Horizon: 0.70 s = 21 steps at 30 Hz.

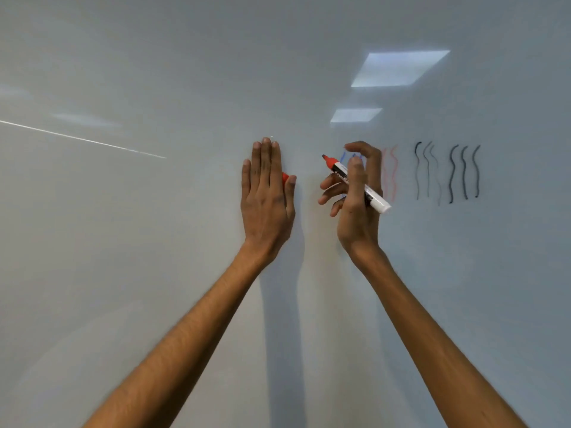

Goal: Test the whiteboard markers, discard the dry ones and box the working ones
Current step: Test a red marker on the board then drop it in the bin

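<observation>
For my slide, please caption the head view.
Right hand holds an uncapped marker before the whiteboard; left hand pinches its red cap.

Left hand [265,196] flat against whiteboard [154,236], fingers straight, red cap [285,177] tucked between thumb and forefinger. Right hand [358,214] grips uncapped red marker [340,168], tip pointing up-left. Behind it blue squiggles [343,156]; rightward faint red squiggles [390,171], then black squiggles [464,173].
</observation>
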Tool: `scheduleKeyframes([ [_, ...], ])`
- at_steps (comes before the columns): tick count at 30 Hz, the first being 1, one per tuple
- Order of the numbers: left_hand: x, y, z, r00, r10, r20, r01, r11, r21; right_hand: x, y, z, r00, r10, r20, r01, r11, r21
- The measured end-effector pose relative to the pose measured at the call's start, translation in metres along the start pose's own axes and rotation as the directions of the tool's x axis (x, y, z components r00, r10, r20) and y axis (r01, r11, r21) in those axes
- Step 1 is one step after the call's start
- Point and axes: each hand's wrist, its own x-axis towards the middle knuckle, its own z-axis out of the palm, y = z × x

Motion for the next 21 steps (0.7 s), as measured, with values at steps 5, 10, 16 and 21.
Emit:
scheduleKeyframes([
  [5, -0.003, -0.001, 0.002, 1.000, 0.011, -0.028, -0.011, 1.000, 0.019, 0.014, 0.010, -0.001, 0.998, 0.032, -0.045, -0.036, 0.996, -0.084],
  [10, -0.004, 0.000, 0.002, 0.999, 0.013, -0.038, -0.013, 1.000, 0.015, 0.013, 0.017, -0.005, 0.998, 0.055, -0.023, -0.057, 0.994, -0.092],
  [16, -0.005, -0.001, 0.002, 0.999, 0.014, -0.030, -0.014, 1.000, 0.023, 0.008, 0.021, 0.000, 0.998, 0.059, 0.003, -0.058, 0.990, -0.125],
  [21, -0.007, -0.001, 0.002, 0.999, 0.024, -0.032, -0.024, 1.000, 0.018, -0.005, 0.024, -0.009, 0.997, 0.079, -0.001, -0.078, 0.989, -0.125],
])
